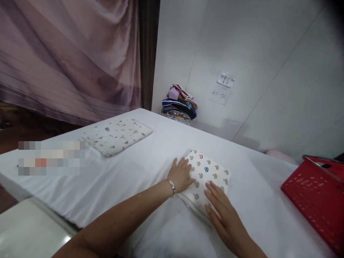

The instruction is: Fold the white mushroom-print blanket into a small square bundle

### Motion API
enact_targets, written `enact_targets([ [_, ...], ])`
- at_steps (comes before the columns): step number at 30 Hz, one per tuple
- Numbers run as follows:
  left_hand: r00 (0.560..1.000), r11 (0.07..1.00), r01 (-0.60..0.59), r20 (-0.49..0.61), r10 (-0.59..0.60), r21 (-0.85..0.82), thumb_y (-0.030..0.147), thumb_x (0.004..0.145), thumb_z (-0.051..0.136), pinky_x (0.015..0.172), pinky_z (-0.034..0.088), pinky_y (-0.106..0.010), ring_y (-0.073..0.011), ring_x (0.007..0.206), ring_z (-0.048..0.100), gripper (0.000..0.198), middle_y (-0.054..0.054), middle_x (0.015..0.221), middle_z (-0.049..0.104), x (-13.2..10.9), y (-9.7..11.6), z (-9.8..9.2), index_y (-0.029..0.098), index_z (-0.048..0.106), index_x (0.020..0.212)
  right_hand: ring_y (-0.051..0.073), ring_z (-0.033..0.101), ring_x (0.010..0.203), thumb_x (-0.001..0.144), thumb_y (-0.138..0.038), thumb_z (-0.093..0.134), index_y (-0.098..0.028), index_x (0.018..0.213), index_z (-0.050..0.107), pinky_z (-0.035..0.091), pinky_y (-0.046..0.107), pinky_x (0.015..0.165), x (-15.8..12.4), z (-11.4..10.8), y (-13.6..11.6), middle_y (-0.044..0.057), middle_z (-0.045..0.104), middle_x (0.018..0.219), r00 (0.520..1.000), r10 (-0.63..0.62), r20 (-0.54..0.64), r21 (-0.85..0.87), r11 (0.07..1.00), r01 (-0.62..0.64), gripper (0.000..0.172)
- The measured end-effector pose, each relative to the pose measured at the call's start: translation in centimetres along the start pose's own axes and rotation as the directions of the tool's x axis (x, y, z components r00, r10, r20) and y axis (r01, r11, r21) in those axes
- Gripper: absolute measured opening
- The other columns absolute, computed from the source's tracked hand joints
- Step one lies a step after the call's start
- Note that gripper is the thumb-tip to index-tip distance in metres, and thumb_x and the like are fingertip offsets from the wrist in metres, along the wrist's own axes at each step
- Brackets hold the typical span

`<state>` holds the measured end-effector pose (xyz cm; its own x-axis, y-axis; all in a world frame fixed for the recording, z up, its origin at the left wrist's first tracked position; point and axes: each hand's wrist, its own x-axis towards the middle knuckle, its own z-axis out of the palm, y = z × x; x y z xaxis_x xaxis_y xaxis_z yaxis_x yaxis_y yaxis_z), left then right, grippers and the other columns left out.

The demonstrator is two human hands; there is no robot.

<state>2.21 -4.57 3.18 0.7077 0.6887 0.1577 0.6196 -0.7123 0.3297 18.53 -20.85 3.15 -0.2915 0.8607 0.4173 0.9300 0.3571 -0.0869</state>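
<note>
left hand [181, 174]: flat, fingers spread, on cloth's left edge | right hand [220, 209]: flat, open, on cloth's near edge | cloth [206, 181]: folded, printed, mid-table [129, 175] | second cloth [117, 135]: far left | basket [314, 197]: red, right | pile [179, 104]: by wall

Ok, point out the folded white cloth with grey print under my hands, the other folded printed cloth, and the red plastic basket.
Folded white cloth with grey print [212, 171]: head view, its uncovered top face.
Other folded printed cloth [117, 136]: head view, top middle.
Red plastic basket [311, 193]: head view, its side wall.
</note>
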Motion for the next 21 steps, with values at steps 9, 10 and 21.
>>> enact_targets([
  [9, 0.990, 0.994, 0.054, 0.132, -0.041, -0.097, 0.060, 0.081, 0.032, 0.108, 0.016, -0.050, -0.0254, 0.137, 0.008, 0.071, -0.004, 0.150, 0.013, 2.1, -2.6, 2.7, 0.021, 0.026, 0.140, 0.025, 0.018, 0.134, 0.091, -0.045, 0.032, -0.023, 0.139, 0.030, 0.024, 0.052, 0.104, 3.8, 6.3, 3.9, 0.008, 0.025, 0.145, 0.939, 0.260, 0.225, -0.182, 0.958, -0.222, 0.052],
  [10, 0.989, 0.994, 0.061, 0.140, -0.047, -0.092, 0.061, 0.080, 0.033, 0.107, 0.015, -0.051, -0.0263, 0.137, 0.008, 0.072, -0.005, 0.149, 0.014, 2.2, -2.5, 2.7, 0.020, 0.026, 0.139, 0.025, 0.017, 0.135, 0.092, -0.045, 0.031, -0.023, 0.139, 0.028, 0.024, 0.051, 0.105, 3.5, 6.6, 3.9, 0.008, 0.023, 0.146, 0.939, 0.258, 0.227, -0.190, 0.957, -0.218, 0.053],
  [21, 0.985, 0.997, -0.031, 0.168, 0.042, -0.067, 0.066, 0.078, 0.031, 0.108, 0.006, -0.051, -0.0263, 0.137, -0.003, 0.081, -0.008, 0.150, 0.008, 7.2, -1.8, 3.8, 0.015, 0.024, 0.141, 0.024, 0.022, 0.134, 0.090, -0.044, 0.036, -0.028, 0.140, 0.025, 0.027, 0.050, 0.104, 3.2, 6.2, 4.6, 0.006, 0.027, 0.145, 0.944, 0.221, 0.244, -0.108, 0.974, -0.200, 0.054],
])
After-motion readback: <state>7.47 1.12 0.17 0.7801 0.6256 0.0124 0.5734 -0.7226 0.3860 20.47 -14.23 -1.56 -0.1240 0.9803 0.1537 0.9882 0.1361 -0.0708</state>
